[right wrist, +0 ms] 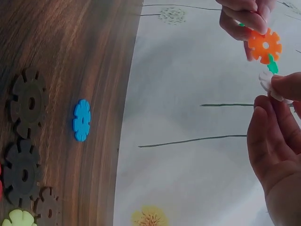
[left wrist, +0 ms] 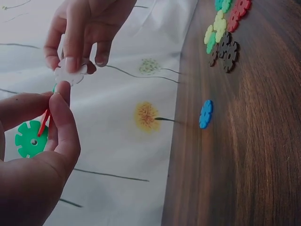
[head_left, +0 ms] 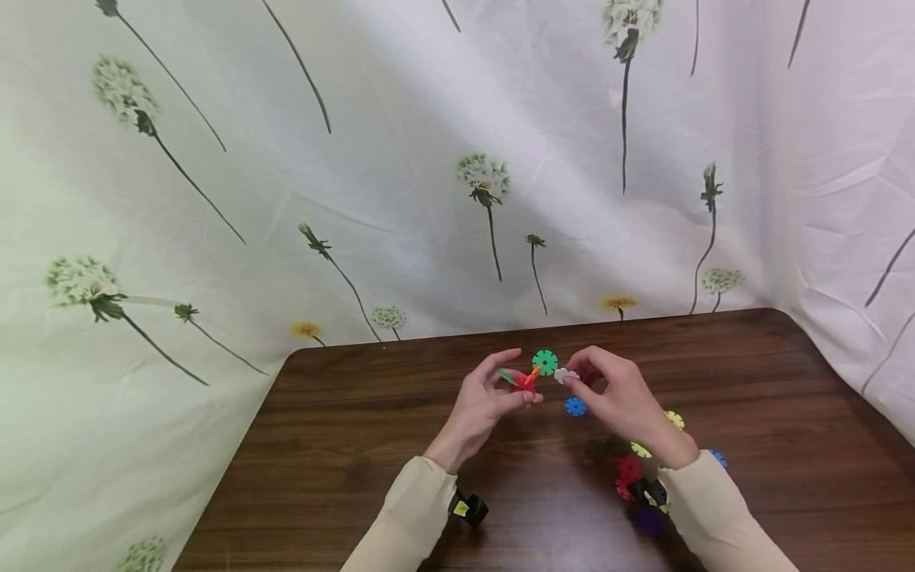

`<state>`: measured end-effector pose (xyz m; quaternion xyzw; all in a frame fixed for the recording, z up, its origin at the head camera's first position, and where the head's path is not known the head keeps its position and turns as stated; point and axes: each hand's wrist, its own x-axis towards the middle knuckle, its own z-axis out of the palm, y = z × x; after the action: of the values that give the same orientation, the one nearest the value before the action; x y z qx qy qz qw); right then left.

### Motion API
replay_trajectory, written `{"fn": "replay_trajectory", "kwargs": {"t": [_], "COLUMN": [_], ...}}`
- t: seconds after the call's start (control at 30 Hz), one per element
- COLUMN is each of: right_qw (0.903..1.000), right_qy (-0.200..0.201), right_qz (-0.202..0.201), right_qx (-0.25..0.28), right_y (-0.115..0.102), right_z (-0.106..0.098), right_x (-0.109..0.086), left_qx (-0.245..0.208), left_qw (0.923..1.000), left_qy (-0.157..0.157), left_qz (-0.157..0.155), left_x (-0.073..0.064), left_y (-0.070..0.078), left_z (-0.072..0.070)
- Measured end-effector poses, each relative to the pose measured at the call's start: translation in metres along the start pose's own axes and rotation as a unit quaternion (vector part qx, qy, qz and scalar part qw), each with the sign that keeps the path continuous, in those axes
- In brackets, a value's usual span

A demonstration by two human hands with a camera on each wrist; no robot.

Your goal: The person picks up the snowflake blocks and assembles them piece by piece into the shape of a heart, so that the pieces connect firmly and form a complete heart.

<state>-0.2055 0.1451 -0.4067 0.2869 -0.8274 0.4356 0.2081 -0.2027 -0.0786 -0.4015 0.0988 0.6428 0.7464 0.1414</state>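
My left hand [head_left: 484,403] pinches a small cluster of notched plastic discs between thumb and fingers. In it are a red disc [left wrist: 43,123], an orange disc [right wrist: 257,44] and a green disc [left wrist: 23,140]. A second green disc [head_left: 545,356] shows between the hands in the head view; in the right wrist view a green disc [right wrist: 272,66] meets the orange one's edge. My right hand [head_left: 620,393] pinches a white notched disc [head_left: 565,375] close to that green edge. Whether the white disc touches the green one, I cannot tell.
A blue disc [head_left: 575,407] lies alone on the dark wooden table [head_left: 343,445]. Near the right forearm are red discs [head_left: 628,470], a purple disc [head_left: 650,520], yellow discs [head_left: 674,419] and black discs [right wrist: 21,172]. A flower-print cloth [head_left: 400,199] hangs behind the table.
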Motion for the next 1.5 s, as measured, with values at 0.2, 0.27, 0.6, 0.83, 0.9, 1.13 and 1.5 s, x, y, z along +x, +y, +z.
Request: {"fn": "replay_trajectory", "kwargs": {"t": [0.2,0.27,0.6,0.83,0.9,1.13,1.5], "right_qw": [0.9997,0.9994,0.9965,0.9945,0.9937,0.9887,0.9836], "right_qy": [0.009,0.010,0.038,0.062,0.066,0.100,0.146], "right_qz": [-0.022,-0.032,-0.073,-0.081,-0.086,-0.105,-0.099], "right_qx": [-0.008,-0.011,-0.016,-0.023,-0.028,-0.037,-0.037], "right_y": [-0.001,-0.001,-0.001,-0.003,-0.003,-0.003,-0.009], "right_z": [0.003,0.004,0.009,0.012,0.013,0.018,0.023], "right_x": [0.000,0.000,-0.001,-0.001,-0.001,-0.001,-0.001], "left_qx": [0.042,0.055,0.091,0.110,0.111,0.112,0.126], "left_qw": [0.9988,0.9979,0.9947,0.9925,0.9923,0.9918,0.9895], "left_qy": [-0.022,-0.029,-0.037,-0.043,-0.042,-0.045,-0.048], "left_qz": [0.014,0.019,0.028,0.031,0.034,0.042,0.052], "left_x": [-0.001,-0.002,-0.003,-0.002,-0.001,0.000,0.004], "left_y": [0.002,0.002,0.005,0.005,0.005,0.006,0.009], "left_z": [0.001,0.001,0.002,0.002,0.002,0.001,0.001]}}
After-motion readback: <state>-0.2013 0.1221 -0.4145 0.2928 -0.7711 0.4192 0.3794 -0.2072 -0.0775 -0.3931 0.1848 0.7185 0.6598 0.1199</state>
